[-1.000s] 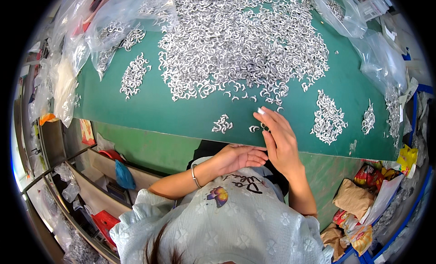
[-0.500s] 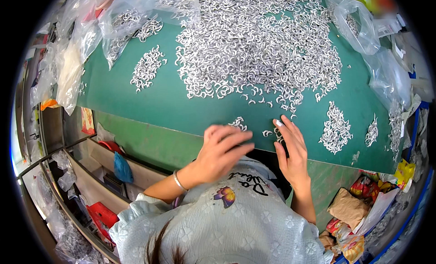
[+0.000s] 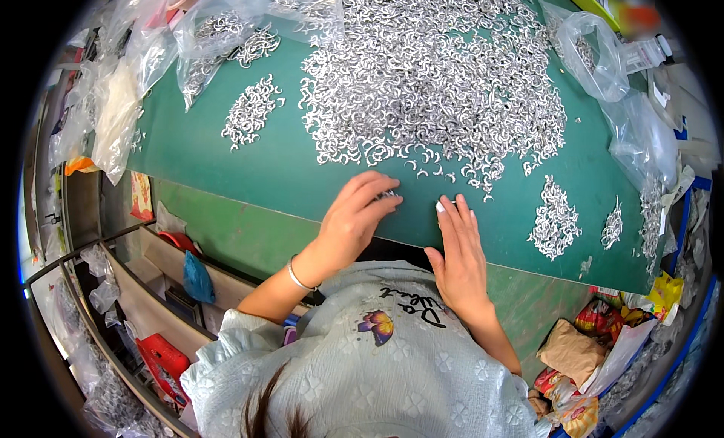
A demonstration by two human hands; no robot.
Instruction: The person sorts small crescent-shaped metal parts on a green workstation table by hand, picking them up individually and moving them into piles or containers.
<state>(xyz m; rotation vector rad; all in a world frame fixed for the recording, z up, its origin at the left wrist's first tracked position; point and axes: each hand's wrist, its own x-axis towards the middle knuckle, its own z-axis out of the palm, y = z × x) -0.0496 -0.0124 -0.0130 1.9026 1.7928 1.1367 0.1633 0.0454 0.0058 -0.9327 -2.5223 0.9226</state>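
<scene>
- resting both hands at the near edge of the green mat point(image 3: 249, 174), we see the left hand point(image 3: 351, 223) with fingers curled down over a few metal hooks point(image 3: 390, 194), which peep out at its fingertips; whether it pinches them or only covers them we cannot tell.
- the right hand point(image 3: 460, 253) lies flat, fingers straight and together, palm on the mat, holding nothing that we can see; we judge it serves as a wall to gather hooks against.
- the big heap point(image 3: 437, 84) fills the far middle of the mat, its loose fringe just beyond both sets of fingertips, so hooks are within easy reach.
- small piles sit apart: one far left point(image 3: 253, 110), one near right point(image 3: 554, 215), likely kept separate on purpose.
- bare mat lies left of the left hand and between the piles, giving room to slide.
- the mat's near edge runs just under the wrists; plastic bags point(image 3: 626, 99) crowd the right and far left rims.
</scene>
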